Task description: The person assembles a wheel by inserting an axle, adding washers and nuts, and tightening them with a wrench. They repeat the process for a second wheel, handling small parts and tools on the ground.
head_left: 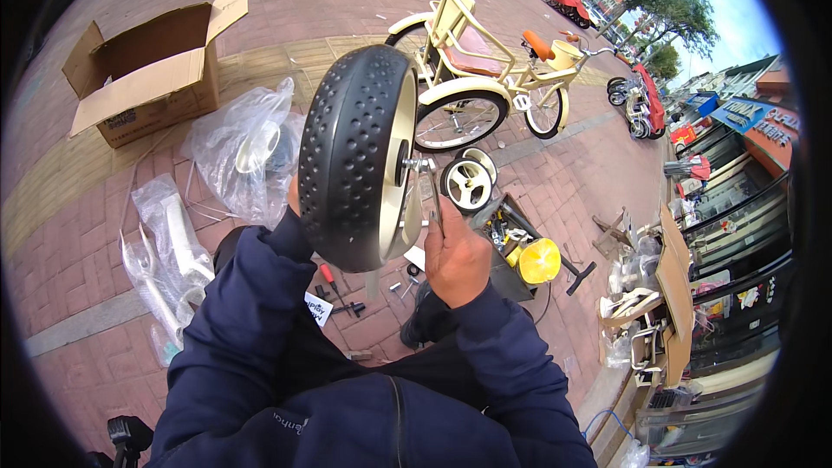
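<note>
A large wheel (354,156) with a dimpled black tyre and cream rim stands upright in front of me, hiding much of what lies behind it. My left hand (294,196) is at the wheel's left side, holding it; only a sliver of the hand shows and its fingers are hidden. From the wheel's right side sticks out a threaded axle end (418,162) with metal hardware. Beside that axle, my right hand (457,258) is closed round a thin metal wrench (435,192), whose tip reaches up to the hardware.
A cream tricycle (485,78) stands ahead. Small cream wheels (469,184) lie near a toolbox (511,282) with a yellow round object (539,261). An open cardboard box (160,91), plastic-wrapped parts (178,243) and a red-handled screwdriver (328,276) are on the brick paving.
</note>
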